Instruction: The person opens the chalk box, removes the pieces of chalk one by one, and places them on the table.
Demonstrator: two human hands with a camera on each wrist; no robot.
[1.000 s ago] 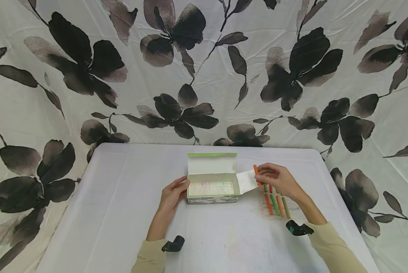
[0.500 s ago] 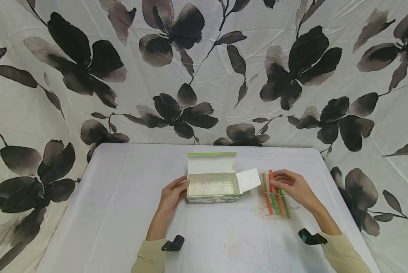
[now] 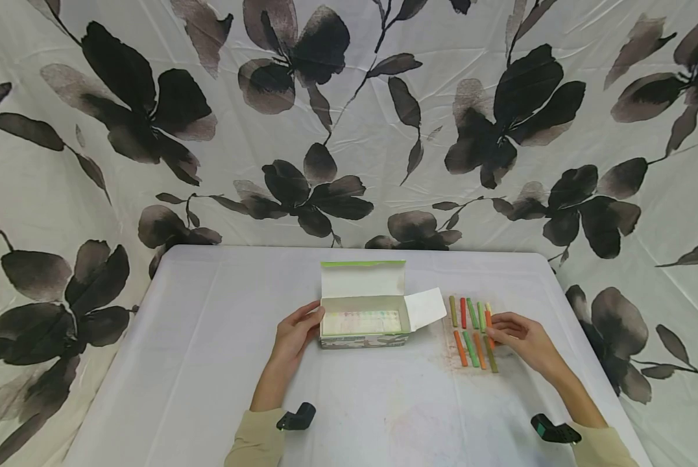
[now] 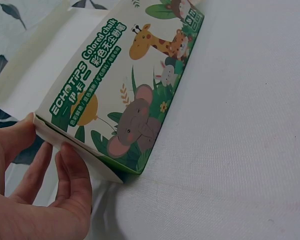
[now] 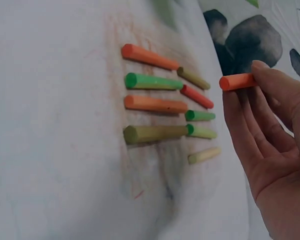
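Observation:
An open chalk box (image 3: 363, 319) with animal print (image 4: 130, 100) lies at the table's middle, lid up and right end flap (image 3: 425, 308) swung out. My left hand (image 3: 312, 316) holds its left end, thumb on the top corner and fingers against the end (image 4: 46, 146). Right of the box, several coloured chalk sticks (image 3: 471, 331) lie in two rows (image 5: 157, 105). My right hand (image 3: 497, 327) pinches an orange chalk stick (image 5: 237, 81) between thumb and fingers. It hovers at the right end of the far row (image 3: 488, 318).
The white table (image 3: 209, 363) has chalk dust smudged under the sticks. Black wrist cameras (image 3: 296, 417) sit on both sleeves. A leaf-print cloth (image 3: 349, 130) hangs behind and beside the table. The table's right edge (image 3: 582, 337) is close to the chalk rows.
My right hand carried the orange stick from beside the box's end flap rightward and nearer, to the right end of the rows. Left hand and box stayed put.

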